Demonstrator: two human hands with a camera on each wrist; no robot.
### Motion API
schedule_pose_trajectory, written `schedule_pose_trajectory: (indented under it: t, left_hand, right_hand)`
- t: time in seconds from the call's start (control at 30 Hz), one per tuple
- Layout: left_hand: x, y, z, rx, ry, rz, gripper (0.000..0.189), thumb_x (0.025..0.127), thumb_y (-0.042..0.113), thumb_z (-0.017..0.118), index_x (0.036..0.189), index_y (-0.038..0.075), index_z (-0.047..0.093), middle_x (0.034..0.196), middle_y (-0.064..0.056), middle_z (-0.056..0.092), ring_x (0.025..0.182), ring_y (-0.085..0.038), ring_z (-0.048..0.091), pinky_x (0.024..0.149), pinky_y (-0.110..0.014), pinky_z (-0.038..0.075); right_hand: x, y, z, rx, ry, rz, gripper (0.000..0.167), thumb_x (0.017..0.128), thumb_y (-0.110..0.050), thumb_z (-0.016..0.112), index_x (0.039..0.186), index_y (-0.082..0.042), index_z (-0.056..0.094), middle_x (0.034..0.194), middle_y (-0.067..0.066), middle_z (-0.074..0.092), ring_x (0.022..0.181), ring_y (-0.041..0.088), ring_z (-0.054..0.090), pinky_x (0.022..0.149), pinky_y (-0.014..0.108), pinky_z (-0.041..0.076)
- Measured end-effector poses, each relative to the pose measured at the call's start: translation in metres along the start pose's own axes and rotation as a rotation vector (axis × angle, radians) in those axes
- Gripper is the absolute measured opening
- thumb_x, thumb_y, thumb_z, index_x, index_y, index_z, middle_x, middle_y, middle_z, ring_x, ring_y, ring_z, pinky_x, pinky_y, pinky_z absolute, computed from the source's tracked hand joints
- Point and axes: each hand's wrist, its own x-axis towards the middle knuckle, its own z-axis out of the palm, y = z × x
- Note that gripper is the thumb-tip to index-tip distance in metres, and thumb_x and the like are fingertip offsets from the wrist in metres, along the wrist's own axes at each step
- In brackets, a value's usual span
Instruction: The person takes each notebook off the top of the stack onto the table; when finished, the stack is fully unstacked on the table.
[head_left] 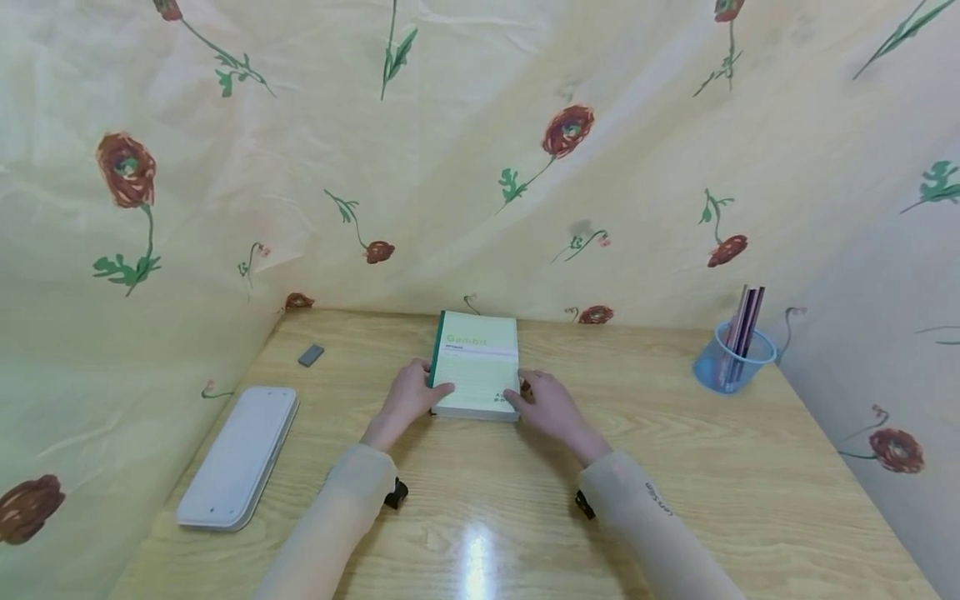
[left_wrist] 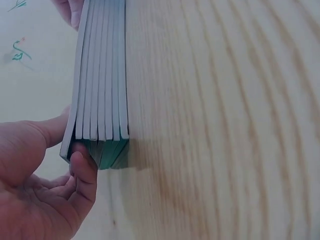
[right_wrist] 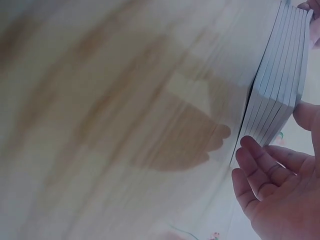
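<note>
A stack of several notebooks lies on the wooden desk, the top notebook (head_left: 476, 358) showing a pale green cover and a dark green spine at its left. My left hand (head_left: 408, 393) holds the top notebook at its spine side, thumb on the cover. In the left wrist view, a fingertip of the left hand (left_wrist: 45, 185) sits under the slightly raised cover edge. My right hand (head_left: 551, 406) rests its thumb on the cover's near right corner. Seen from the right wrist, the other fingers of the right hand (right_wrist: 275, 180) lie loosely bent along the stack's side (right_wrist: 275, 95).
A white case (head_left: 240, 454) lies at the desk's left, with a small grey block (head_left: 311, 355) behind it. At the right back stands a blue mesh cup (head_left: 727, 367) holding several pens or pencils (head_left: 745, 321). Flower-patterned cloth (head_left: 450, 167) rises behind the desk and at both sides.
</note>
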Motion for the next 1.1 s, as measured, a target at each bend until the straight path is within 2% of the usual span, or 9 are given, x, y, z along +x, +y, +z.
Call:
schedule_pose_trajectory:
  t: [0.2, 0.4, 0.57, 0.73, 0.93, 1.1]
  left_hand:
    - [-0.001, -0.005, -0.011, -0.020, 0.024, 0.008, 0.051, 0.091, 0.020, 0.075, 0.124, -0.010, 0.051, 0.087, -0.012, 0.062, 0.074, -0.020, 0.056, 0.065, -0.031, 0.046]
    - [-0.004, -0.018, -0.029, -0.070, 0.054, -0.015, 0.048, 0.092, 0.014, 0.073, 0.125, -0.011, 0.048, 0.096, -0.018, 0.063, 0.080, -0.025, 0.058, 0.069, -0.034, 0.049]
    - [-0.004, -0.035, -0.046, -0.139, 0.076, -0.055, 0.051, 0.093, 0.011, 0.070, 0.130, -0.014, 0.045, 0.114, -0.029, 0.062, 0.097, -0.032, 0.062, 0.080, -0.041, 0.052]
    - [-0.003, -0.053, -0.066, -0.202, 0.087, -0.107, 0.053, 0.094, 0.012, 0.069, 0.134, -0.013, 0.043, 0.125, -0.032, 0.057, 0.111, -0.038, 0.060, 0.089, -0.045, 0.051]
    - [-0.006, -0.066, -0.088, -0.248, 0.097, -0.153, 0.056, 0.096, 0.012, 0.066, 0.138, -0.013, 0.040, 0.129, -0.035, 0.054, 0.115, -0.041, 0.057, 0.092, -0.046, 0.049]
    - [-0.013, -0.072, -0.100, -0.272, 0.103, -0.216, 0.056, 0.097, 0.013, 0.064, 0.139, -0.012, 0.037, 0.128, -0.037, 0.053, 0.112, -0.040, 0.058, 0.091, -0.045, 0.046]
  right_hand:
    - [0.000, 0.000, -0.001, -0.004, 0.001, -0.032, 0.058, 0.099, -0.029, 0.064, 0.138, 0.011, 0.048, 0.108, 0.018, 0.065, 0.099, 0.030, 0.061, 0.089, 0.047, 0.049]
    - [0.002, 0.000, -0.002, -0.005, -0.002, -0.039, 0.055, 0.097, -0.025, 0.066, 0.136, 0.011, 0.051, 0.103, 0.017, 0.065, 0.094, 0.028, 0.061, 0.087, 0.046, 0.050]
    - [0.002, 0.000, -0.001, 0.013, -0.004, -0.026, 0.051, 0.097, -0.025, 0.067, 0.131, 0.010, 0.055, 0.098, 0.013, 0.065, 0.088, 0.025, 0.061, 0.082, 0.044, 0.051]
    - [0.002, 0.000, 0.000, 0.044, -0.013, -0.005, 0.052, 0.097, -0.024, 0.067, 0.132, 0.010, 0.053, 0.098, 0.012, 0.065, 0.087, 0.023, 0.061, 0.081, 0.042, 0.051]
    - [0.001, 0.000, 0.001, 0.077, -0.015, -0.005, 0.054, 0.097, -0.022, 0.067, 0.136, 0.012, 0.050, 0.096, 0.012, 0.065, 0.084, 0.021, 0.061, 0.079, 0.041, 0.052]
    - [0.002, 0.001, 0.001, 0.082, -0.015, -0.005, 0.055, 0.097, -0.022, 0.067, 0.137, 0.012, 0.049, 0.095, 0.011, 0.065, 0.083, 0.019, 0.061, 0.078, 0.040, 0.053]
